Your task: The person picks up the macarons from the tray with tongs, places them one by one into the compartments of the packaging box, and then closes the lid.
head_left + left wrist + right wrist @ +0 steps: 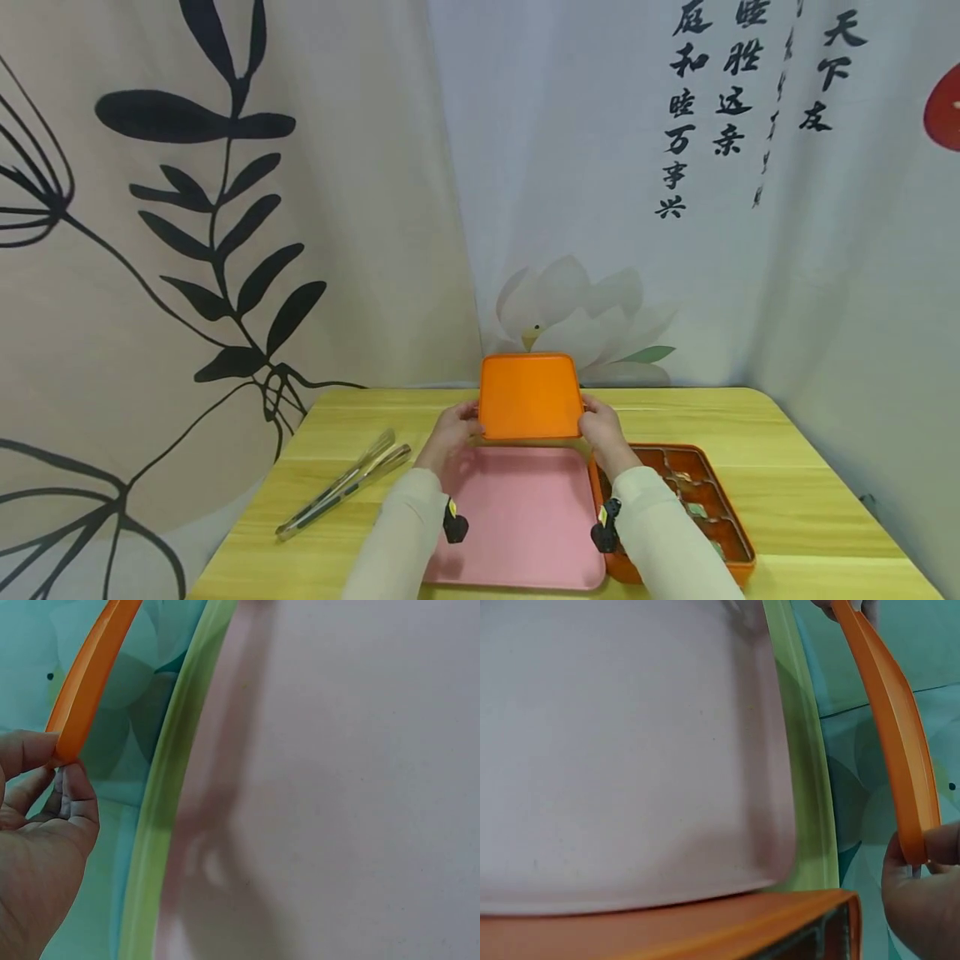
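Observation:
An orange rectangular tray [529,397] is held up between both hands, tilted so its broad face shows in the head view. My left hand [452,432] pinches its left edge between thumb and fingers. At the opposite edge my right hand [604,432] grips it the same way. Both wrist views show the orange tray [84,690] nearly edge-on, with the thumb of the right hand [926,900] on its rim. Below and nearer lies a pink tray [525,517], on which nothing is seen resting.
On the right, partly behind the right forearm, stands an orange-brown compartment box [723,500] with small items in some sections. Metal tongs [345,487] lie on the wooden table [817,500] at left. A printed curtain [390,208] hangs behind the table's far edge.

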`<state>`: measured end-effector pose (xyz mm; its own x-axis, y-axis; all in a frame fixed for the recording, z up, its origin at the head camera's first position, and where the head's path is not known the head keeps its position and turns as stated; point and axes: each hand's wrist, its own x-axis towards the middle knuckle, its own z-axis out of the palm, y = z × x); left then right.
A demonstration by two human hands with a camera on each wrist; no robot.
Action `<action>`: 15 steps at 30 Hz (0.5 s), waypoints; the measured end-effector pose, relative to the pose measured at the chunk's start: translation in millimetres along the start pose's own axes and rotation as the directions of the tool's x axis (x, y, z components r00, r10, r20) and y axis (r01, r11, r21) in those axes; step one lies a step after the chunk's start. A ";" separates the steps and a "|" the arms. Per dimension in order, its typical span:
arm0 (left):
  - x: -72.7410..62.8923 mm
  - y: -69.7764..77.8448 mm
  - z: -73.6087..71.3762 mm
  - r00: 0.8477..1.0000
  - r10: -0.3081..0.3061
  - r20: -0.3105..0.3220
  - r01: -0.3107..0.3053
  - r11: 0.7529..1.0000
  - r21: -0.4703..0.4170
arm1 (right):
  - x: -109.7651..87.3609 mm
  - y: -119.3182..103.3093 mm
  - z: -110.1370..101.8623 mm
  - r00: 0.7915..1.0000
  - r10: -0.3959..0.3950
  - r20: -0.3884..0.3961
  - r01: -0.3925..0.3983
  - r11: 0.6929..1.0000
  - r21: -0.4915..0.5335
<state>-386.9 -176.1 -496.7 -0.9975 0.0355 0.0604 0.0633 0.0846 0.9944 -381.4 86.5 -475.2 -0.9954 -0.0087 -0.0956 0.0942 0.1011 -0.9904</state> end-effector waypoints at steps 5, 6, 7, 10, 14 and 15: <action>-2.1 7.5 -0.4 1.000 0.006 -0.006 -0.005 0.999 0.040 | -4.1 -1.0 -4.9 0.999 -0.031 0.016 0.031 0.999 -0.010; -2.9 8.9 -1.1 1.000 0.008 -0.004 -0.008 0.999 0.045 | -5.1 -1.6 -5.7 0.999 -0.035 0.020 0.035 0.999 -0.011; -6.5 14.3 -1.5 1.000 0.009 0.005 -0.009 0.999 0.047 | -6.0 -2.1 -6.5 0.999 -0.039 0.023 0.039 0.999 -0.005; -8.2 17.3 -3.9 1.000 0.010 0.010 -0.011 0.998 0.059 | -6.9 -3.6 -8.4 0.999 -0.043 0.018 0.043 0.999 0.003; -6.6 16.2 -4.8 1.000 0.015 0.013 -0.016 0.998 0.058 | -7.1 -3.9 -13.1 0.999 -0.036 -0.011 0.036 0.999 0.011; -7.5 17.2 -4.3 1.000 0.012 0.017 -0.013 0.998 0.057 | -7.6 -4.0 -14.9 0.999 -0.034 -0.018 0.035 0.999 0.014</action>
<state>-378.5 -179.2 -479.7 -0.9960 0.0534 0.0713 0.0782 0.1405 0.9870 -374.5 101.0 -469.0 -0.9982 0.0055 -0.0596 0.0599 0.0871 -0.9944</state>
